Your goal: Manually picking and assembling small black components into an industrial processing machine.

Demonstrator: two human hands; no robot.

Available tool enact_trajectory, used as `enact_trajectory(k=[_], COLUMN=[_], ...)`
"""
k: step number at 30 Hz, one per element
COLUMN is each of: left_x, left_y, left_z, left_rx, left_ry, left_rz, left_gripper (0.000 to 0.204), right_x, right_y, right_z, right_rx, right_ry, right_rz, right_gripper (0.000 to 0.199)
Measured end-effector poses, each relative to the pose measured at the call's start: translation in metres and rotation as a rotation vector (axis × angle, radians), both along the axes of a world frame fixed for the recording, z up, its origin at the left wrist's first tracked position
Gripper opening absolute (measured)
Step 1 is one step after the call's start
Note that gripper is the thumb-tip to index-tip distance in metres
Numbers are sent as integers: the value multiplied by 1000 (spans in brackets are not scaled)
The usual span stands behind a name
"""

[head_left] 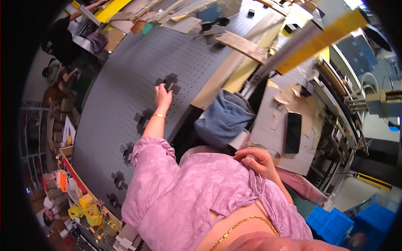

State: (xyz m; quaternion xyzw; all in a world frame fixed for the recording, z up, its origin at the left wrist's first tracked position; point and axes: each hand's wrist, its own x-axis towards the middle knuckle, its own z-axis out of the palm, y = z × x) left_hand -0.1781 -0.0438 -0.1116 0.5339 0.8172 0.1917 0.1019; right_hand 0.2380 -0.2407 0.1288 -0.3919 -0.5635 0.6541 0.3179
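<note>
My left hand reaches out over the grey perforated table. Its fingers are bent closed at the near edge of a dark cross-shaped piece with folded flaps. More dark pieces of that kind lie in a row toward the lower left, such as one piece beside my forearm and another piece farther down. My right hand is held against the front of my pink shirt, its fingers curled together. What they hold, if anything, is hidden.
A blue cloth bag hangs at the table's right edge. Beyond it, a black phone lies on cardboard. A yellow-striped metal post stands on the right. Cardboard scraps cover the far end. Blue crates stand lower right; people work at far left.
</note>
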Motion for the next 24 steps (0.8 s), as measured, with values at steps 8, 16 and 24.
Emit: enact_trajectory(k=[8, 16, 24], left_x=[-10, 132, 258], left_y=[64, -3, -130], left_z=[-2, 204, 315], left_rx=[-171, 182, 452], left_ry=[-327, -870, -419], left_rz=[-124, -1103, -1826], left_gripper=[24, 15, 11], right_x=[-61, -5, 106], right_y=[8, 1, -24], right_z=[26, 45, 88], right_rx=[-157, 476, 753], right_ry=[-118, -466, -610], right_rz=[-28, -264, -154], right_gripper=[26, 20, 35])
